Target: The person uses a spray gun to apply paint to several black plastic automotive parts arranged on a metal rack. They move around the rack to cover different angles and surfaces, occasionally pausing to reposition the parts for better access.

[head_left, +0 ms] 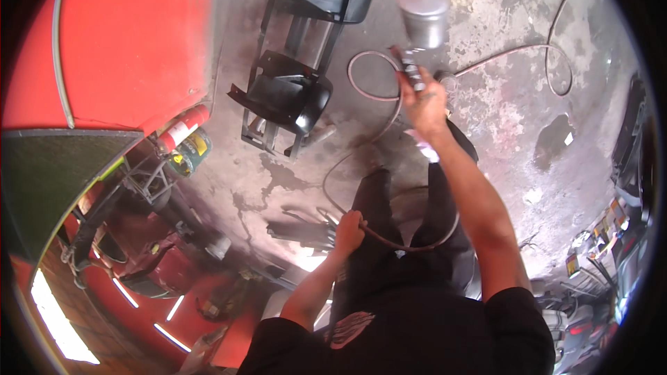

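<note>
My right hand (425, 105) reaches forward, its fingers wrapped around what looks like a spray gun (411, 73), blurred by motion. A silver metal cup (424, 19) with a lid sits at the gun's far end. Low and near my legs, my left hand (349, 230) is closed around a thin reddish air hose (389, 243). From there the hose sags across my thighs and rises behind my right forearm. Ahead and left of the gun, glossy black curved panels (288, 94) rest on a dark metal stand (325, 48).
More hose (500, 59) loops over the stained concrete floor (493, 118). At the left stand a red panel (132, 42), a red cylinder (182, 128) and a green-yellow container (191, 153). Assorted items (597, 243) line the right edge. A grey metal object (299, 231) lies beside my left hand.
</note>
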A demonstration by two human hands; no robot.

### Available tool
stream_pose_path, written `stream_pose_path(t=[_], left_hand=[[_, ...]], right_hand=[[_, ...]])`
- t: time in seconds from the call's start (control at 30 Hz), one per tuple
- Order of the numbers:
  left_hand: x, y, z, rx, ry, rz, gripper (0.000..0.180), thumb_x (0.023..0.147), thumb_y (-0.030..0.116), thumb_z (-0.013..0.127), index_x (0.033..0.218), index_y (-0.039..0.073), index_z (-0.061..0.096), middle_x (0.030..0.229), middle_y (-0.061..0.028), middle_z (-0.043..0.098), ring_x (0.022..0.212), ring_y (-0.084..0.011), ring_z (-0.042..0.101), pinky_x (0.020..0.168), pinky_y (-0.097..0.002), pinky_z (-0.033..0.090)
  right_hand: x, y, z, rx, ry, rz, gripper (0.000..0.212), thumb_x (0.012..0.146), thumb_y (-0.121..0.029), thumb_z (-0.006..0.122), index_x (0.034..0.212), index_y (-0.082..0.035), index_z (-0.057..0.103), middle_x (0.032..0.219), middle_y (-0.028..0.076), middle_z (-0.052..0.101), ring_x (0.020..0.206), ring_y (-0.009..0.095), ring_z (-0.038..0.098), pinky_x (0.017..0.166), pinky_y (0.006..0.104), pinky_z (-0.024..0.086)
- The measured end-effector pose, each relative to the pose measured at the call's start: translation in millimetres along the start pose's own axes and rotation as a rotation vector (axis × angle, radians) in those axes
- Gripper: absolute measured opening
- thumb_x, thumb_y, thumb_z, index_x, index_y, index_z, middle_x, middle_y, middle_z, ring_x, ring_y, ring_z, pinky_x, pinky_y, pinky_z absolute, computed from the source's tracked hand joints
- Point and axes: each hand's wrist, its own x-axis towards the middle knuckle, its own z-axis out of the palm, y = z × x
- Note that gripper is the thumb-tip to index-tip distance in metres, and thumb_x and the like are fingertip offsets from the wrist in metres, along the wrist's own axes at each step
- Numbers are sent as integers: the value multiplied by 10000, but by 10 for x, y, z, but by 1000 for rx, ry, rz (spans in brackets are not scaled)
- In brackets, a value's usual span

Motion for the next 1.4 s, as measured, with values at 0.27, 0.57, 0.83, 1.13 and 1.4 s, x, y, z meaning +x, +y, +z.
stream_pose_path(t=[0.27, 0.57, 0.83, 1.13, 1.4], left_hand=[[-13, -609, -36, 16, 144, 76, 191, 895, 157, 724, 910, 74, 553, 935, -151, 604, 879, -419, 612, 739, -550, 479], [34, -998, 7, -177, 345, 143, 208, 894, 111, 714, 1083, 61, 643, 1202, -178, 650, 1040, -435, 629, 853, -546, 504], [329, -417, 27, -179, 300, 67, 366, 845, 191, 795, 1149, 59, 640, 1183, -204, 624, 1071, -438, 611, 891, -539, 497], [451, 771, 405, -199, 244, -93, 286, 811, 144, 809, 1032, 48, 655, 1021, -180, 654, 1013, -416, 626, 862, -502, 503], [326, 1630, 117, -211, 201, -239, 288, 816, 203, 838, 1007, 60, 677, 994, -150, 686, 960, -384, 662, 831, -475, 523]], right_hand=[[-368, -769, 1214, 102, -5, -231, 362, 932, -314, 758, 1139, -19, 726, 935, 241, 735, 847, 438, 715, 745, 485, 547], [-762, -88, 85, -142, 329, -29, 340, 946, -332, 740, 1041, -5, 742, 701, 219, 687, 692, 434, 703, 658, 501, 526], [328, -644, -816, -250, -145, -148, 394, 942, -315, 757, 1156, 16, 736, 873, 240, 747, 751, 377, 725, 731, 435, 548], [2121, 133, -886, -394, 519, -177, 457, 959, -320, 656, 1291, -8, 617, 1078, 298, 704, 989, 475, 691, 877, 519, 545], [2457, -260, -1563, 224, -198, -153, 427, 965, -338, 723, 1225, -3, 681, 1043, 239, 724, 962, 374, 674, 872, 452, 535]])
